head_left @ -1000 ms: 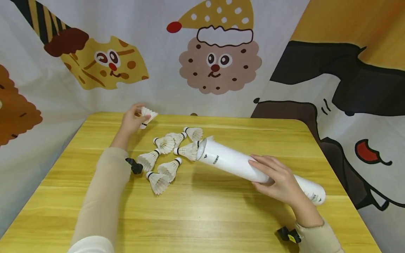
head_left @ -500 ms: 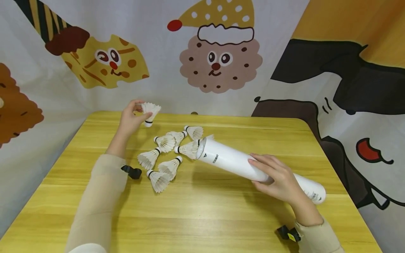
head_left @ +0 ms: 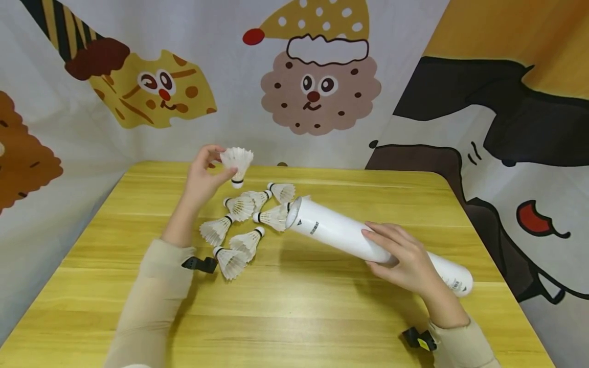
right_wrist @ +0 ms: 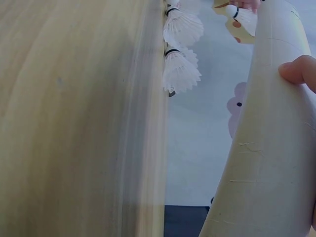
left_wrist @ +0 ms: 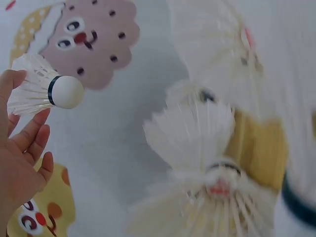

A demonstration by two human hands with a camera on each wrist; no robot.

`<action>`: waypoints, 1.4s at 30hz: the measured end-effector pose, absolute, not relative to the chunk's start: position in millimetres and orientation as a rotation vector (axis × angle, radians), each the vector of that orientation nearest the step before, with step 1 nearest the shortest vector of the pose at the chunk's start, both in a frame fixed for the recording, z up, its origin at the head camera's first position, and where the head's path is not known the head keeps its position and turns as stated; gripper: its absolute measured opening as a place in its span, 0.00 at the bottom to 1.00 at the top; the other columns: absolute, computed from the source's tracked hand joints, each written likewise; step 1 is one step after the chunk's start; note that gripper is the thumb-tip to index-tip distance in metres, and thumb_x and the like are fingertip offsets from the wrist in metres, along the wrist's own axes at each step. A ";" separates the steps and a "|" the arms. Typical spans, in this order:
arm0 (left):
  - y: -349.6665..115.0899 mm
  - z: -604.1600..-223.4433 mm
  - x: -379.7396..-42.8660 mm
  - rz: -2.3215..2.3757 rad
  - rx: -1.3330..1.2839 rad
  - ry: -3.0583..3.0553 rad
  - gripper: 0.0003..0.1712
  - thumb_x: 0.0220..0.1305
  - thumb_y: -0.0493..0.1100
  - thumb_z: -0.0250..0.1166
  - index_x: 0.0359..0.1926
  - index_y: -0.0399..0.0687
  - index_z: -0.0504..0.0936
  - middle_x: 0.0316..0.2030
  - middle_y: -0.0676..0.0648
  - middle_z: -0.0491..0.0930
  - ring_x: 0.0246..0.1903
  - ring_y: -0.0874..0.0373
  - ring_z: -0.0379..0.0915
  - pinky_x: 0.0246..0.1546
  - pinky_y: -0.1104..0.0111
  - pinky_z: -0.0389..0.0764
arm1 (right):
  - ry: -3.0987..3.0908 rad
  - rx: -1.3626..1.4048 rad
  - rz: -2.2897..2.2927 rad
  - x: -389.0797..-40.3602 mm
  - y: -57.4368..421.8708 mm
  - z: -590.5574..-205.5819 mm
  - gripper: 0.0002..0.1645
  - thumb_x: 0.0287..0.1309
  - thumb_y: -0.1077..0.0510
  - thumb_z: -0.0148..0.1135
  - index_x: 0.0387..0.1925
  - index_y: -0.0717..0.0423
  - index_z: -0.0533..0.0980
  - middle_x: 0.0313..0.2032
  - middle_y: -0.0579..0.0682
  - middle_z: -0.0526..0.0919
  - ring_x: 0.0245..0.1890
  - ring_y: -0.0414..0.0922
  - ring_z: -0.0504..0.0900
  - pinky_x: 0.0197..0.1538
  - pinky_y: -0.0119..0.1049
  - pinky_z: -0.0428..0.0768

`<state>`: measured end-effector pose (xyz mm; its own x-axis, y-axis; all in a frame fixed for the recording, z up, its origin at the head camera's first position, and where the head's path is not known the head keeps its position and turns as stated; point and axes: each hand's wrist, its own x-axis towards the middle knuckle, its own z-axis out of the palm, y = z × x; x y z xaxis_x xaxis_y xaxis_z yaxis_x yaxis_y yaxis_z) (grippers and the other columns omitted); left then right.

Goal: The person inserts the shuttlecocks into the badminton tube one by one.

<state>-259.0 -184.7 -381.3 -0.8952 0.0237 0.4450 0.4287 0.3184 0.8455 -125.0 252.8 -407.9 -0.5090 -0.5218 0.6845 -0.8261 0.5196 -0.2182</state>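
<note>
My left hand [head_left: 202, 176] pinches a white feather shuttlecock [head_left: 236, 164] by its skirt, cork end down, above the back left of the table. In the left wrist view that shuttlecock [left_wrist: 66, 92] shows its round cork and dark band beside my fingers. My right hand [head_left: 405, 255] grips a long white shuttlecock tube [head_left: 338, 228] around its middle. The tube slants, with its open mouth raised toward the left. Right by the mouth lies one loose shuttlecock [head_left: 272, 219], partly behind the tube. From the right wrist, the tube [right_wrist: 266, 148] and my thumb on it fill the right side.
Several more shuttlecocks [head_left: 231, 263] lie scattered on the wooden table [head_left: 285, 327] left of the tube. A printed cloth curtain [head_left: 221, 138] hangs right behind the table's back edge. Small black cameras are strapped at both wrists.
My left hand has lifted the shuttlecock from the back left of the table and carried it right, turning it more upright. The tube and my right hand have stayed nearly still.
</note>
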 end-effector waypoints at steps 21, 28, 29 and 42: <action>-122.1 -362.8 -193.8 -1.963 -0.688 -1.904 0.25 0.45 0.18 0.66 0.45 0.25 0.66 0.38 0.56 0.76 0.40 0.59 0.70 0.46 0.65 0.66 | -2.192 1.082 0.723 -126.1 254.3 -405.9 0.29 0.59 0.43 0.60 0.54 0.59 0.78 0.54 0.57 0.79 0.51 0.53 0.76 0.59 0.27 0.66; -105.9 -370.9 -181.7 -2.019 -0.745 -1.883 0.25 0.45 0.22 0.67 0.44 0.26 0.66 0.39 0.54 0.75 0.42 0.59 0.70 0.47 0.65 0.65 | -2.188 1.086 0.720 -126.1 255.2 -405.5 0.29 0.59 0.43 0.60 0.54 0.59 0.78 0.54 0.57 0.78 0.51 0.53 0.76 0.59 0.27 0.66; -103.6 -372.5 -180.4 -2.034 -0.758 -1.877 0.25 0.45 0.22 0.67 0.44 0.26 0.66 0.40 0.54 0.75 0.42 0.59 0.70 0.48 0.65 0.65 | -2.184 1.087 0.723 -126.3 255.2 -405.6 0.29 0.59 0.43 0.60 0.54 0.59 0.78 0.54 0.57 0.79 0.51 0.53 0.76 0.59 0.27 0.66; -90.1 -386.1 -175.6 -2.054 -0.780 -1.934 0.23 0.48 0.22 0.68 0.46 0.32 0.70 0.40 0.50 0.76 0.42 0.55 0.72 0.49 0.61 0.68 | -2.173 1.088 0.729 -127.1 256.4 -405.5 0.29 0.59 0.43 0.60 0.54 0.59 0.78 0.54 0.57 0.79 0.51 0.53 0.76 0.58 0.27 0.67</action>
